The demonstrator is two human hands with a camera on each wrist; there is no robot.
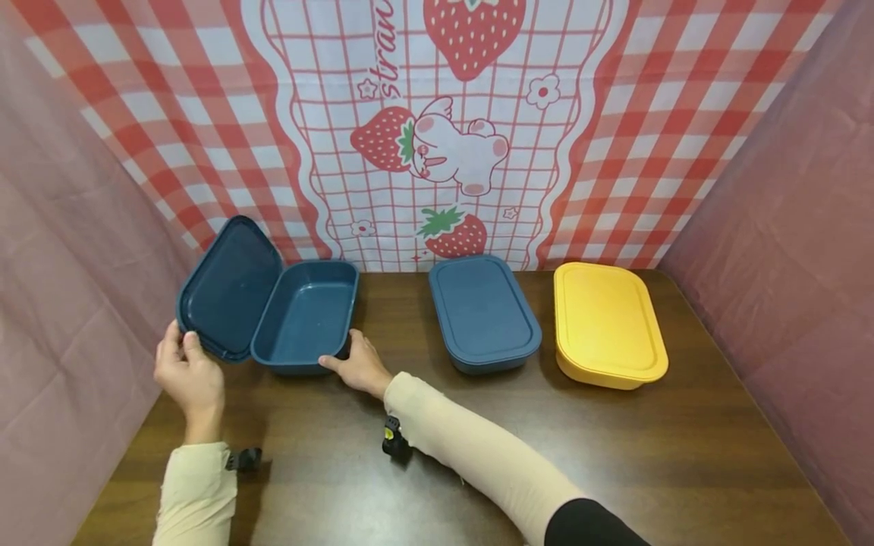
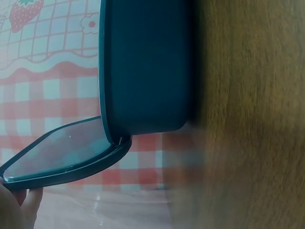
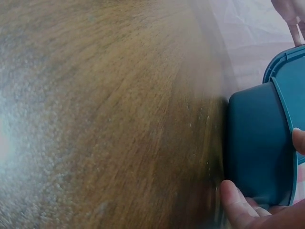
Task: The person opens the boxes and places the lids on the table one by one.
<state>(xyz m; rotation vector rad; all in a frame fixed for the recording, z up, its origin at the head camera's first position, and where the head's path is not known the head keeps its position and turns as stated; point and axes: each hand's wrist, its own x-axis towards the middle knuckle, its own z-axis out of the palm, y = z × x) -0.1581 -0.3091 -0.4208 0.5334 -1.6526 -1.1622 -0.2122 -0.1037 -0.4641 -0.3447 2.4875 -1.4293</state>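
Observation:
A dark blue rectangular container point(image 1: 307, 322) stands at the left of the table, its inside bare. Its lid point(image 1: 231, 292) is tilted up against the container's left edge, inner face showing. My left hand point(image 1: 191, 379) pinches the lid's near left corner between thumb and fingers. At the container's near right corner, my right hand point(image 1: 363, 369) grips the wall, with the thumb at the front rim and the fingers along the right side. The right wrist view shows the container's wall point(image 3: 259, 138) between that thumb and the fingers.
A second blue container point(image 1: 485, 311) with its lid on stands to the right, and a lidded yellow container point(image 1: 608, 322) stands beyond it. Behind the wooden table point(image 1: 423, 462) hangs a checked strawberry cloth point(image 1: 608, 152). Pink curtains point(image 1: 771, 227) close off both sides.

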